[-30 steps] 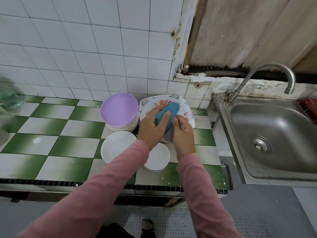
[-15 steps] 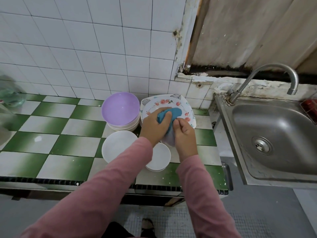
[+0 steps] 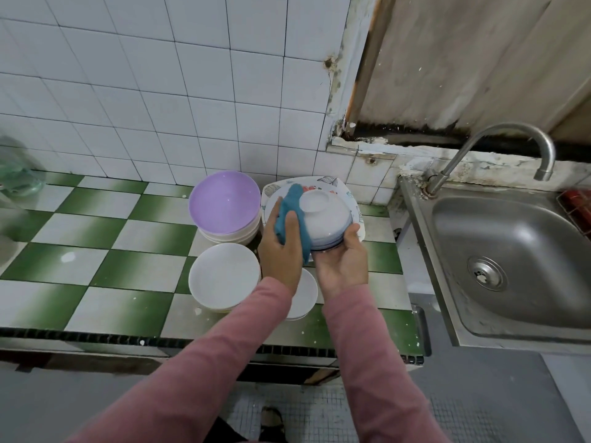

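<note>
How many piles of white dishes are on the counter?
3. The back pile sits under the purple bowl by the wall, the front pile just before it, and the small pile lies partly hidden beneath the left sleeve. More may be hidden.

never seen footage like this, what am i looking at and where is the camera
No machine here: a person in pink sleeves works with bare hands, and one camera worn on the head looks down at them. The right hand holds an upturned white bowl by its rim; the left hand grips a blue cloth against its side. Below is a green and white tiled counter with a purple bowl, white dishes and a patterned plate. A steel sink with a tap sits to the right.
</note>
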The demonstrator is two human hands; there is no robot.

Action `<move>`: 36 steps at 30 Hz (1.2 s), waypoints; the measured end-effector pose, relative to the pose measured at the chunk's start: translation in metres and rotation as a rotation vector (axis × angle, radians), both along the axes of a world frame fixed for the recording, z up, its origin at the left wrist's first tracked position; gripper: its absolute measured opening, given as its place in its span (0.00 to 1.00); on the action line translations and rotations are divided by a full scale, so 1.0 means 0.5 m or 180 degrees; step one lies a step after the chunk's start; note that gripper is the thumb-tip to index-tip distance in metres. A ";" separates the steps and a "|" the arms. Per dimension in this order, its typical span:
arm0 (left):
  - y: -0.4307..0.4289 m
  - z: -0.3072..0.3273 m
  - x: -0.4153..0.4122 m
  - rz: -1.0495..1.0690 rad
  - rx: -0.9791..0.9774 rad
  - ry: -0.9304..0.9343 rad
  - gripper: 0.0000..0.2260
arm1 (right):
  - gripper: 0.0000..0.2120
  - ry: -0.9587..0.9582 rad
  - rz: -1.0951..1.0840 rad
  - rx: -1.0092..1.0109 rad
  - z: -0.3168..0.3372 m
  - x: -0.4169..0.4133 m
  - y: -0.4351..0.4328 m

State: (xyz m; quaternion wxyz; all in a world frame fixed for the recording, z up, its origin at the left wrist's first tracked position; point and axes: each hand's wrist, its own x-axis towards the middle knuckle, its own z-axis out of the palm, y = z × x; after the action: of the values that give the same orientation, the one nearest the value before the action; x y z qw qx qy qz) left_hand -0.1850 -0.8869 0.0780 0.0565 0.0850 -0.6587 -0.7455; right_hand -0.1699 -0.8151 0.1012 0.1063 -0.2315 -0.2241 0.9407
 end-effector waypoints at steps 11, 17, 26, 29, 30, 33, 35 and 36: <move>-0.040 -0.011 -0.040 -0.0961 -0.2141 0.2210 0.20 | 0.10 -0.0283 0.0351 0.1171 -0.008 0.012 -0.014; -0.052 0.047 -0.072 -0.0969 -0.1170 0.0196 0.15 | 0.11 0.0057 0.0717 0.2774 0.004 0.025 0.021; -0.064 0.038 -0.070 -0.1000 0.0453 -0.1039 0.09 | 0.13 0.0089 0.0512 0.0672 0.009 0.035 0.051; -0.049 0.009 -0.054 -0.0580 0.0529 -0.0695 0.13 | 0.14 0.0060 0.0269 0.0032 0.007 0.029 0.029; -0.046 0.000 -0.049 -0.0448 0.0477 -0.0539 0.14 | 0.15 0.0069 0.0205 -0.0091 0.005 0.025 0.022; -0.040 -0.012 -0.031 -0.0373 0.0291 0.0055 0.16 | 0.13 0.0099 0.0102 -0.0257 -0.003 0.015 0.011; -0.038 -0.013 -0.020 -0.0428 0.0012 0.0422 0.17 | 0.18 0.0156 0.0145 -0.0202 -0.002 0.014 0.007; -0.038 -0.011 -0.014 -0.0463 -0.0174 0.0599 0.17 | 0.21 0.0178 0.0183 -0.0107 -0.002 0.013 0.006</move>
State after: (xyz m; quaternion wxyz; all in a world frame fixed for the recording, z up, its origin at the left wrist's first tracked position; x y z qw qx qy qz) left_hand -0.1922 -0.9060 0.0723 0.0661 -0.0350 -0.6750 -0.7340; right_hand -0.1633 -0.8120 0.1001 0.0815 -0.2003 -0.2118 0.9531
